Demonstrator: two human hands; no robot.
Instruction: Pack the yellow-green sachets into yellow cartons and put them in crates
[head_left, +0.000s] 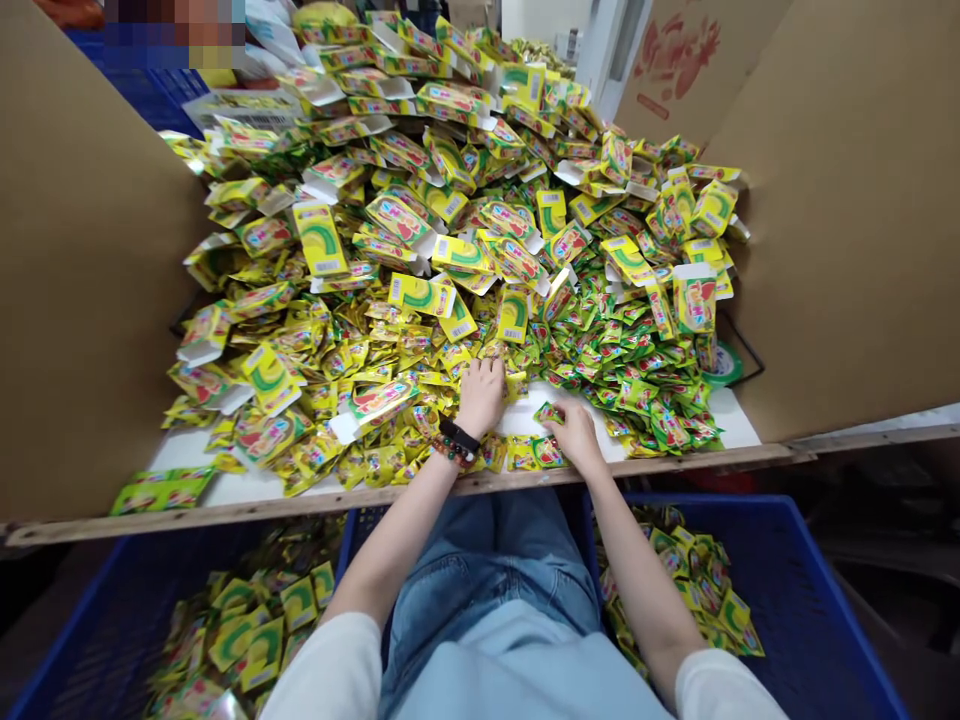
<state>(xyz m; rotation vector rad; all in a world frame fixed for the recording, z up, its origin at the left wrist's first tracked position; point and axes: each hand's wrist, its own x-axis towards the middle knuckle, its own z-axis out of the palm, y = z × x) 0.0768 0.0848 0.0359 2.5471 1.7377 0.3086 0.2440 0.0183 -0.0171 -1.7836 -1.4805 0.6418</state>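
Works over the desk (525,405), partly bare near its front edge. Curls the left hand (482,393) onto yellow packets (450,357), with grip hidden; pinches a green packet (547,412) in the right hand (576,434), lengthwise roughly along that edge.

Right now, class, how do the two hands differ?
The left hand wears a black band and beads at the wrist; the right hand has a bare wrist. The left hand's fingers are among yellow packets; the right hand holds a green packet. Both reach over the white surface.
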